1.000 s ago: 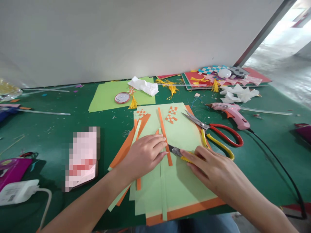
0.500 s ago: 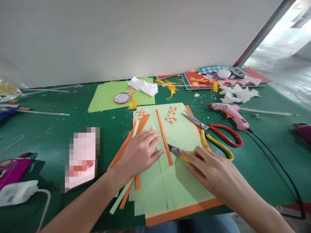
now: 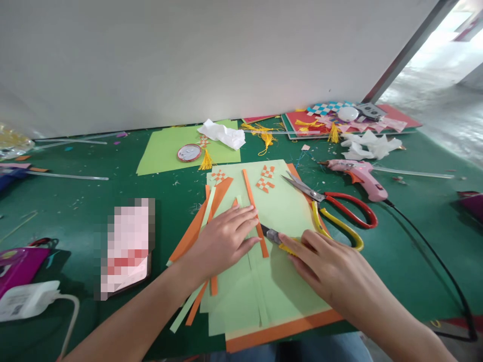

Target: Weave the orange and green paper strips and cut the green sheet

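Observation:
My right hand (image 3: 320,256) is closed round a yellow utility knife (image 3: 272,234), its dark blade tip at the edge of an orange paper strip (image 3: 263,242). My left hand (image 3: 228,234) lies flat with fingers stretched out, its fingertips touching that strip. Beneath both hands is a stack of pale green paper (image 3: 290,281) with an orange sheet (image 3: 287,329) under it. More orange and green strips (image 3: 196,306) fan out under my left wrist. Small orange-and-white woven pieces (image 3: 265,185) rest on the upper part of the green sheet.
Scissors (image 3: 313,193) with red and yellow handles lie partly on the paper's right side. Beyond them is a pink glue gun (image 3: 360,176) with a black cord. A phone (image 3: 128,251) stands at left. Crumpled tissue (image 3: 222,133), a round tin (image 3: 189,152) and yellow tassels (image 3: 264,137) lie at the back.
My left hand has slid a little to the right, and its fingertips now reach onto the orange strip. My right hand and the knife have stayed nearly in place.

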The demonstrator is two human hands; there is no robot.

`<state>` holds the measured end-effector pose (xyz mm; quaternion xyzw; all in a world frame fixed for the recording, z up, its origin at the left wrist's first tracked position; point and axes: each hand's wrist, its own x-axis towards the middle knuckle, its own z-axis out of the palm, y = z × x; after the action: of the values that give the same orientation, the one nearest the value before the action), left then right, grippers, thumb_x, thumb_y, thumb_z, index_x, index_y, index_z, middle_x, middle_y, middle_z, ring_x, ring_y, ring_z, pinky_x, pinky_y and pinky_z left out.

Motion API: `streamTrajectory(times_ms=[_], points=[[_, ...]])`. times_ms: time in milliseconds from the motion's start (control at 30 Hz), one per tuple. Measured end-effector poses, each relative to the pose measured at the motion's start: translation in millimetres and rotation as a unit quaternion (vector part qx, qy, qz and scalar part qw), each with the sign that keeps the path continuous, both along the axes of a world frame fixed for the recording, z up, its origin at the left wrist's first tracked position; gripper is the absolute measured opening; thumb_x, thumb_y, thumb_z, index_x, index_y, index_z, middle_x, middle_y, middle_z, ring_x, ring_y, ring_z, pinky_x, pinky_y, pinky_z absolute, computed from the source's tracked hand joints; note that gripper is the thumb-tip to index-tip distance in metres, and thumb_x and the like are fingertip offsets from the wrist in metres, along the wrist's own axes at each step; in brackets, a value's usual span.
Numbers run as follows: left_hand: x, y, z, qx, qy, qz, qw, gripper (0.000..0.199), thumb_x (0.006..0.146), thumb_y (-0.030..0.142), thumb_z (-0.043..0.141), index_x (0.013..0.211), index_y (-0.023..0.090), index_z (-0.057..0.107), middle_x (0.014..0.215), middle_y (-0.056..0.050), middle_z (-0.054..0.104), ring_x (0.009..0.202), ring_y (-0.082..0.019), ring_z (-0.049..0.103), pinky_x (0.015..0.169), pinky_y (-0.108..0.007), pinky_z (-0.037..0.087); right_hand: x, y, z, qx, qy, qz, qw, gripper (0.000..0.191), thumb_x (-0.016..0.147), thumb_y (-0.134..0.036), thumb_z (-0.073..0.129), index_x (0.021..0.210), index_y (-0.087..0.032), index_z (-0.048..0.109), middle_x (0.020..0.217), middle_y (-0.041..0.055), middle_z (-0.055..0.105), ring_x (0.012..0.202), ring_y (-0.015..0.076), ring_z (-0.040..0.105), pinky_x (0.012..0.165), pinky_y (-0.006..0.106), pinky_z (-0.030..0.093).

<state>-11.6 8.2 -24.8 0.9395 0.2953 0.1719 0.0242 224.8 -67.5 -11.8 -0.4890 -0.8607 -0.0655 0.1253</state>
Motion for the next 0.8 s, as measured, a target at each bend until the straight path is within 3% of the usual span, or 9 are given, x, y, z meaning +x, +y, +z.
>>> streamTrajectory(times_ms=[800], points=[[0.3,0.4,1.6,-0.007,-0.006,-0.003,1.000,0.032,0.098,0.035,0.048,0.114,0.012,0.064,0.129,-0.011,0.063,0.126,-0.023,0.054,0.107,-0.041,0.047,-4.4,1.9,-0.4,0.001,0.002,-0.017,1.000,0.032,0.093,-0.022,0.045,0.116,-0.019,0.067,0.074,0.0016,0.055,0.051,0.0121,0.048,0.048,0.028,0.032]])
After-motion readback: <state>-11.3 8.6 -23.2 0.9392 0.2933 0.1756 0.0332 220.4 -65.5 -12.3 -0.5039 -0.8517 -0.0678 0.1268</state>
